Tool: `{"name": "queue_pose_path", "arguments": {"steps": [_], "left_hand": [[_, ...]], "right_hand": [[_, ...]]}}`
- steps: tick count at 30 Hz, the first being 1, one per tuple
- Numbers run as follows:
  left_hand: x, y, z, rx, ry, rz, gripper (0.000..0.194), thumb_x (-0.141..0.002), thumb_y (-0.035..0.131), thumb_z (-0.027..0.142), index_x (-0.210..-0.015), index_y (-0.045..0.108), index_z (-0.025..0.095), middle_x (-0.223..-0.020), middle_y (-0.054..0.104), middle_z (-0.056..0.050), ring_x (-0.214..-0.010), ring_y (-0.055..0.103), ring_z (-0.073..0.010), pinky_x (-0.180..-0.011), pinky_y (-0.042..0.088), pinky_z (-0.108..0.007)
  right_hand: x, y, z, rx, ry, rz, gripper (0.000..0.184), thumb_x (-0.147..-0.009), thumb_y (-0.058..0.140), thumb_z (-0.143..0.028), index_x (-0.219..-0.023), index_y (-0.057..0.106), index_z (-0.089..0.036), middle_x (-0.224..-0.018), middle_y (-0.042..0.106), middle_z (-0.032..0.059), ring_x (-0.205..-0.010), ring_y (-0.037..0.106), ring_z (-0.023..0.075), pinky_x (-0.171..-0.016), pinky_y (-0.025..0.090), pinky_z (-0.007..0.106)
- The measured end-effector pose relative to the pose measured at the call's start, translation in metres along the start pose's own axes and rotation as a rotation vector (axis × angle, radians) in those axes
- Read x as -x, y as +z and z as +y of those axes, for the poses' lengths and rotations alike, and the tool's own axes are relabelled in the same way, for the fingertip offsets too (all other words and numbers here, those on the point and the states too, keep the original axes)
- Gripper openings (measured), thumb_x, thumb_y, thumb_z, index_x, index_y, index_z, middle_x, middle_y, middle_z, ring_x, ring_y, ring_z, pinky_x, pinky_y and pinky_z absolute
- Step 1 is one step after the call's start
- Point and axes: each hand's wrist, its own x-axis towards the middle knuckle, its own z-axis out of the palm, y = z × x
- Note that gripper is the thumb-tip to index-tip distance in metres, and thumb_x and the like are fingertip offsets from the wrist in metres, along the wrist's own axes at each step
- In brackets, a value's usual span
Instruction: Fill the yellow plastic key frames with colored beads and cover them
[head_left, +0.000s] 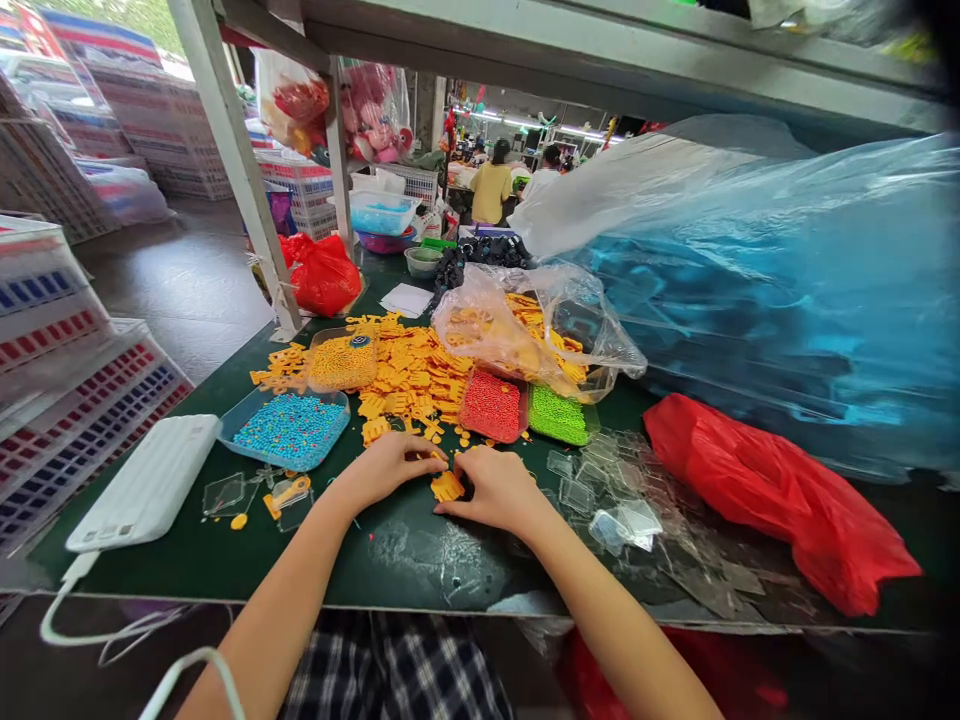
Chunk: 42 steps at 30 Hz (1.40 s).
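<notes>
Over the middle of the dark green table, my right hand (495, 487) pinches a small yellow plastic piece (448, 487) between thumb and fingers. My left hand (394, 465) is just left of it, fingers curled with their tips near the piece's upper edge; whether they grip anything is hidden. Behind both hands spreads a heap of similar yellow plastic pieces (416, 365). Around it stand a tray of blue beads (291, 425), a box of yellow beads (337, 362), a box of red beads (491, 403) and a box of green beads (557, 415).
A white power bank (150, 480) with a cable lies at the left. Clear plastic squares (600, 480) are scattered at the right, beside a red plastic bag (772, 485). A large blue bundle in clear plastic (787, 300) fills the back right. Shelf posts (247, 180) rise at the left.
</notes>
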Motion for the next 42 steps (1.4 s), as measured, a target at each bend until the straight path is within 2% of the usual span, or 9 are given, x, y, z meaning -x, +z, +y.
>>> {"name": "queue_pose_path", "arguments": {"steps": [4,8,14,20,27,31,35,39,42], "left_hand": [[-0.001,0.001,-0.003,-0.100,0.035,-0.076,0.036,-0.090,0.050,0.046,-0.091,0.076,0.022,-0.090,0.076,-0.002,-0.080,0.065,-0.0202,-0.076,0.045,-0.028],[-0.004,0.003,-0.003,-0.263,0.119,0.022,0.031,-0.093,0.050,0.041,-0.099,0.075,0.025,-0.102,0.075,-0.003,-0.092,0.066,-0.0219,-0.088,0.041,-0.031],[-0.009,0.016,0.003,-0.440,0.078,0.132,0.022,-0.089,0.060,0.039,-0.090,0.077,0.026,-0.096,0.075,-0.001,-0.090,0.068,-0.0211,-0.073,0.044,-0.025],[-0.010,0.023,0.005,-0.477,0.173,0.005,0.021,-0.090,0.058,0.037,-0.088,0.078,0.030,-0.104,0.074,0.003,-0.092,0.068,-0.0174,-0.068,0.043,-0.021],[-0.006,0.011,0.003,-0.419,0.214,-0.133,0.031,-0.093,0.048,0.040,-0.095,0.077,0.031,-0.117,0.070,0.002,-0.103,0.066,-0.0202,-0.084,0.047,-0.024],[-0.004,0.007,0.004,-0.407,0.193,-0.134,0.031,-0.091,0.047,0.037,-0.102,0.075,0.030,-0.119,0.070,0.001,-0.109,0.064,-0.0221,-0.093,0.048,-0.029],[-0.008,0.009,0.000,-0.396,0.140,-0.084,0.031,-0.087,0.051,0.035,-0.110,0.071,0.028,-0.119,0.069,-0.003,-0.107,0.064,-0.0242,-0.090,0.050,-0.032],[-0.013,0.014,-0.002,-0.359,0.150,-0.064,0.029,-0.088,0.050,0.034,-0.105,0.071,0.024,-0.112,0.069,-0.005,-0.101,0.065,-0.0238,-0.088,0.051,-0.033],[-0.011,0.014,0.001,-0.331,0.182,0.008,0.030,-0.090,0.046,0.036,-0.101,0.070,0.022,-0.107,0.070,-0.006,-0.097,0.066,-0.0226,-0.088,0.051,-0.032]], "right_hand": [[0.000,-0.002,0.011,-0.032,-0.068,0.038,0.031,-0.079,0.071,-0.047,-0.088,0.063,-0.019,-0.090,0.065,0.0048,-0.084,0.058,0.0188,-0.063,0.034,0.027],[-0.002,-0.003,0.021,-0.086,-0.110,0.077,0.026,-0.078,0.073,-0.041,-0.088,0.064,-0.018,-0.086,0.063,0.0032,-0.081,0.056,0.0168,-0.065,0.034,0.026],[-0.006,0.001,0.028,-0.301,-0.119,0.075,0.027,-0.073,0.077,-0.037,-0.085,0.064,-0.017,-0.082,0.064,0.0011,-0.077,0.056,0.0151,-0.065,0.036,0.024],[-0.009,0.007,0.030,-0.372,-0.117,0.098,0.027,-0.068,0.079,-0.029,-0.087,0.064,-0.016,-0.082,0.064,0.0000,-0.075,0.056,0.0136,-0.065,0.038,0.023],[-0.009,0.013,0.034,-0.427,-0.116,0.090,0.031,-0.070,0.079,-0.032,-0.093,0.064,-0.016,-0.083,0.063,-0.0011,-0.071,0.055,0.0113,-0.060,0.038,0.020],[-0.010,0.013,0.035,-0.425,-0.127,0.092,0.034,-0.069,0.080,-0.034,-0.093,0.064,-0.017,-0.084,0.064,-0.0009,-0.072,0.055,0.0119,-0.060,0.038,0.020],[-0.010,0.009,0.033,-0.399,-0.144,0.091,0.032,-0.069,0.081,-0.034,-0.090,0.064,-0.018,-0.086,0.064,-0.0010,-0.077,0.056,0.0134,-0.065,0.038,0.022],[-0.009,0.007,0.031,-0.365,-0.152,0.089,0.032,-0.070,0.081,-0.035,-0.090,0.063,-0.018,-0.085,0.064,-0.0011,-0.076,0.055,0.0132,-0.064,0.037,0.022],[-0.009,0.008,0.031,-0.364,-0.142,0.081,0.031,-0.070,0.081,-0.034,-0.089,0.063,-0.017,-0.085,0.063,-0.0010,-0.076,0.055,0.0130,-0.064,0.037,0.022]]}}
